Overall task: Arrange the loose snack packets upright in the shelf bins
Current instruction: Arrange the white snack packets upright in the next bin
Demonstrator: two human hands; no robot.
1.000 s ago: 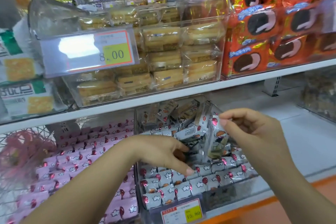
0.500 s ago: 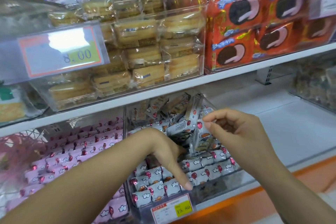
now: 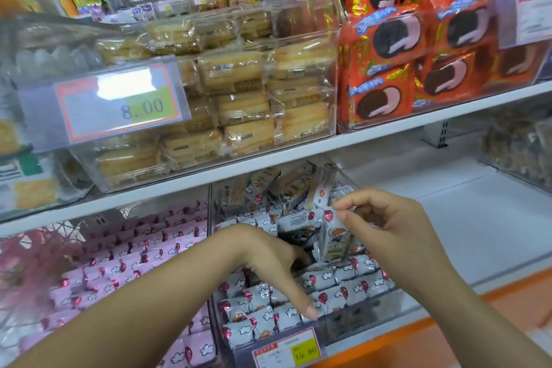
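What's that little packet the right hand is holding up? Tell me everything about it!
The packet is small, in a shiny white plastic-looking wrapper, with a red balloon printed near the top and a brownish picture lower down. It stands upright, slightly tilted, and the right hand pinches its top edge. Its bottom dips among the other packets of the same kind inside the clear bin.

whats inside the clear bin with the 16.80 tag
The clear bin holds white balloon-print packets: upright rows in front, a loose jumble behind. The right hand pinches one packet. The left hand covers the middle; what lies beneath is hidden.
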